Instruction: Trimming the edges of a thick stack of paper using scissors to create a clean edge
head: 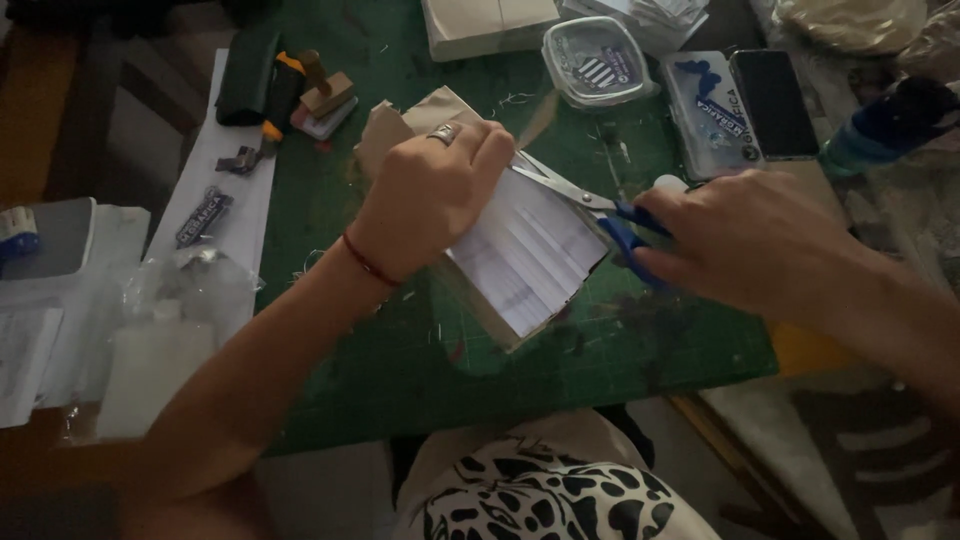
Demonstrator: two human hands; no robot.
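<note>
My left hand [435,195], with a ring and a red thread on the wrist, grips a folded stack of white paper backed by brown card [525,260] over the green cutting mat [400,370]. In my right hand [755,240] is a pair of blue-handled scissors [600,205]; their steel blades reach left into the top edge of the stack, right by my left fingers. The paper shows vertical fold lines. Its upper left part is hidden under my left hand.
A clear lidded tub [597,60], a flat plastic case [712,112] and a dark phone [775,100] lie at the back right. Small stamps and a dark tool [290,95] sit at the back left. A plastic bag [170,320] lies left.
</note>
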